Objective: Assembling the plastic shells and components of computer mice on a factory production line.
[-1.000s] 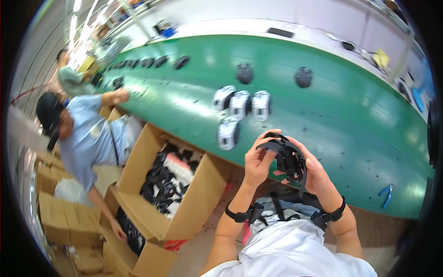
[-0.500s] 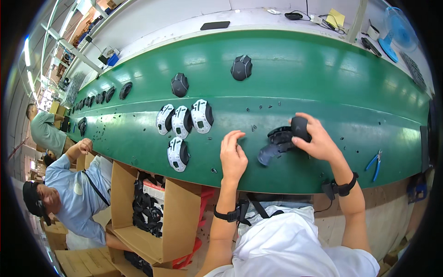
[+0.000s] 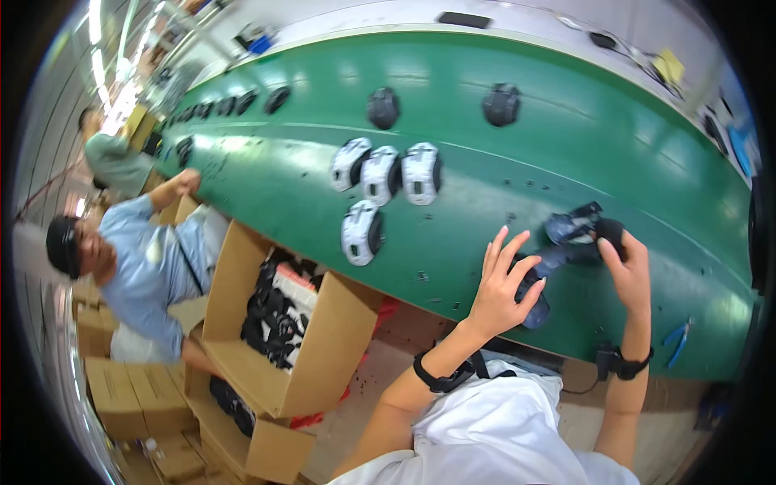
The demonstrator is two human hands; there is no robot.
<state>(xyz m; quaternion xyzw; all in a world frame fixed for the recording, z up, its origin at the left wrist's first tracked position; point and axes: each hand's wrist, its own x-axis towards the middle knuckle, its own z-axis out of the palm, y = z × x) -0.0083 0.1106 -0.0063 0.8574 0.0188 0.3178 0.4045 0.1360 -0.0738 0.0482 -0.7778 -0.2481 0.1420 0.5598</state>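
Observation:
My right hand (image 3: pixel 629 275) grips a rounded black mouse shell (image 3: pixel 611 233) between thumb and fingers, just above the green table. My left hand (image 3: pixel 505 287) has its fingers spread, beside a dark, smooth mouse part (image 3: pixel 535 311); whether they touch is hard to tell. Between my hands lie more dark mouse parts (image 3: pixel 559 257), somewhat blurred. Just beyond them is an open, dark mouse piece (image 3: pixel 571 225). To the left, several mice with pale undersides up, such as this white-bottomed mouse (image 3: pixel 361 233), rest on the table.
Black mice (image 3: pixel 383 107) stand farther back, with a row of them to the far left. Blue-handled pliers (image 3: pixel 677 343) lie at the right. An open cardboard box (image 3: pixel 323 347) with black parts stands at the table's front edge. A person (image 3: pixel 153 267) in light blue sits to the left.
The view has swung right, so the scene shifts left and things tilt. My left hand has moved right, close to the mouse parts, its fingers spreading. My right hand still holds the black shell.

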